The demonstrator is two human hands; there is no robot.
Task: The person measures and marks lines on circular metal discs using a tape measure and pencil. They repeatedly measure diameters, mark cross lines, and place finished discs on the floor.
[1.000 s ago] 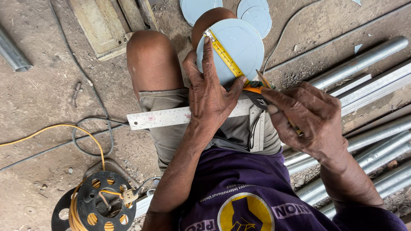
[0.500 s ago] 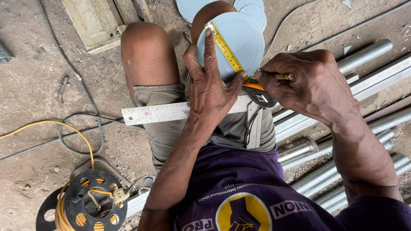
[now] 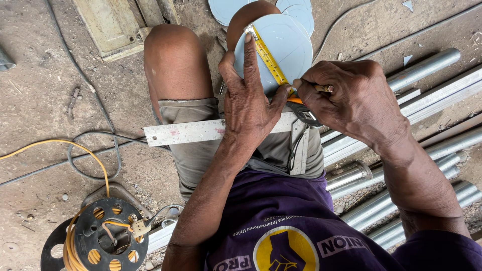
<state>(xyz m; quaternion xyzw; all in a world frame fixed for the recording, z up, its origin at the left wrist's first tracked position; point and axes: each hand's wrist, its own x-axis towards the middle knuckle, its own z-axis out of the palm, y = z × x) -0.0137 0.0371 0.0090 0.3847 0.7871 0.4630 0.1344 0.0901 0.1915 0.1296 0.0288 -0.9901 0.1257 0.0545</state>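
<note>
the left hand [image 3: 248, 108] lies flat, fingers spread, pressing a pale blue round disc [image 3: 286, 42] down on the person's right knee, with the index finger holding a yellow tape measure blade [image 3: 266, 57] stretched across the disc's face. the right hand [image 3: 351, 98], just right of the disc, is clenched around a pencil [image 3: 324, 88] whose tip meets the near edge of the disc, by the black tape measure case [image 3: 304, 113]. a steel framing square [image 3: 188, 133] lies across both thighs under the left wrist. grey metal pipes [image 3: 432, 65] lie on the ground to the right. near left stands a black cable reel [image 3: 108, 238] wound with yellow cord. more pale discs [image 3: 223, 9] lie on the far ground.
</note>
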